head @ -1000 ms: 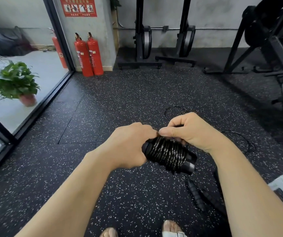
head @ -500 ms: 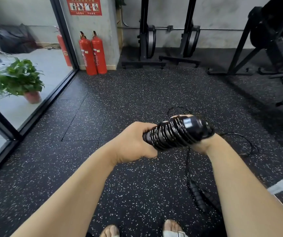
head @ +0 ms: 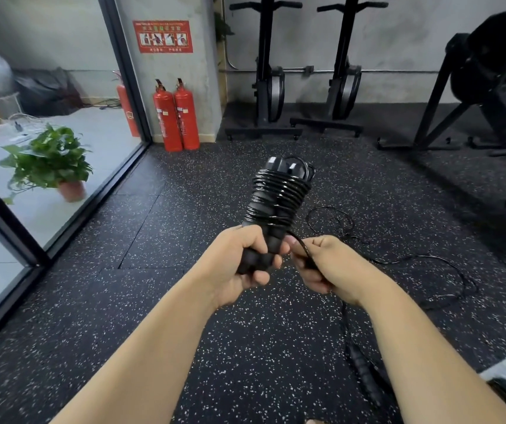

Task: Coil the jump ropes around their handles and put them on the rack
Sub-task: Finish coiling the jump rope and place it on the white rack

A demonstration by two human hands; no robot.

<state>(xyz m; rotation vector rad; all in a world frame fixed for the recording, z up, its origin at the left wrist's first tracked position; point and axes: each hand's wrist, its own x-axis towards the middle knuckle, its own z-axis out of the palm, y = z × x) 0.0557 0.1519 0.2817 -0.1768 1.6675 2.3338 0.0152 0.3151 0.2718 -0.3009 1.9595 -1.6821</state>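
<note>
Black jump rope (head: 276, 197) is wound in glossy loops round its paired handles, held up over the speckled floor (head: 153, 301), pointing up and away, tipped slightly right. The left hand (head: 245, 264) has its fingers clamped round the bottom end, and the right hand (head: 325, 267) pinches the loose tail just beside it. More cord (head: 447, 264) and spare handles (head: 360, 362) lie on the floor nearby.

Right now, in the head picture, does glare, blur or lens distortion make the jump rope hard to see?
Head view: highlights glint on the coiled jump rope, which is sharp; also in the head view, the wide lens stretches both forearms and leans the door frame; the second rope nearly merges with the dark floor.
</note>
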